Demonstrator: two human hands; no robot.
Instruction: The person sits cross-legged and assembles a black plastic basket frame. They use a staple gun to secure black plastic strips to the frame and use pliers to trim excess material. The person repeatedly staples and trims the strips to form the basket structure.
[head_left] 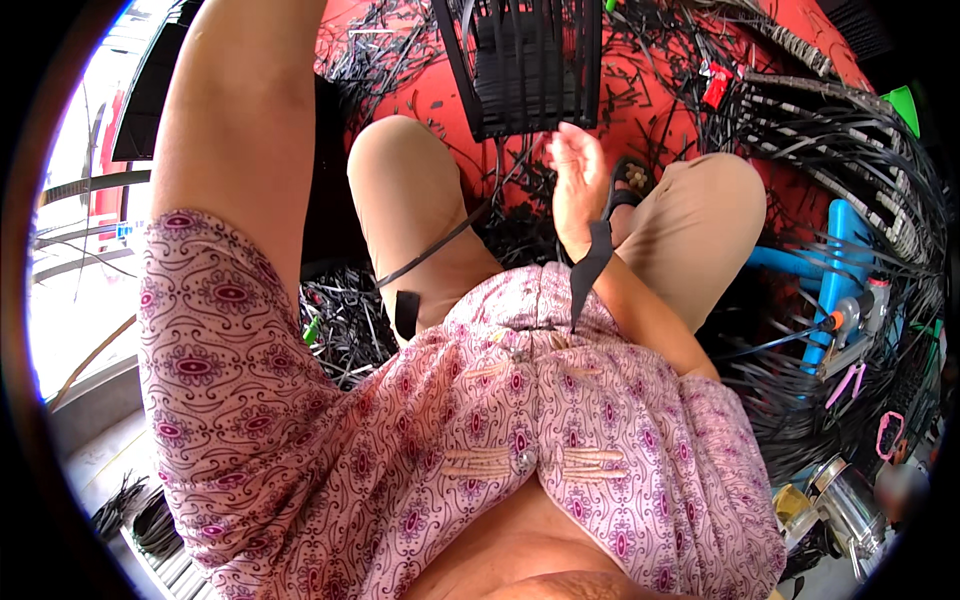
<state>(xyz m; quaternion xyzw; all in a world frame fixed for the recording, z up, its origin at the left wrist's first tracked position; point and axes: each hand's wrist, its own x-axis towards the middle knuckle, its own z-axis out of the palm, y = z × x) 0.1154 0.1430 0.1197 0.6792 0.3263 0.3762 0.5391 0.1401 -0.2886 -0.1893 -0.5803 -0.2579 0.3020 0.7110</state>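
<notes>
A black basket-like frame of flat strips [530, 70] stands at the top centre, its slatted side toward me. Just below its lower right corner is my right hand [578, 180], raised, its blurred fingers stretched out and slightly apart. I make out nothing held in it. A thin black strip [440, 245] runs from near those fingertips down across my left knee. A wide black band [590, 270] hangs at my right wrist. My left arm [240, 100] reaches up past the top edge at the left, so that hand is out of sight.
Black strip scraps cover the red floor [425, 85]. Bundles of long black strips [830, 130] lie at the right, beside a blue stand [840, 270], pink-handled scissors [848, 385] and a metal container [845, 500]. A small red item [716, 85] lies at the upper right.
</notes>
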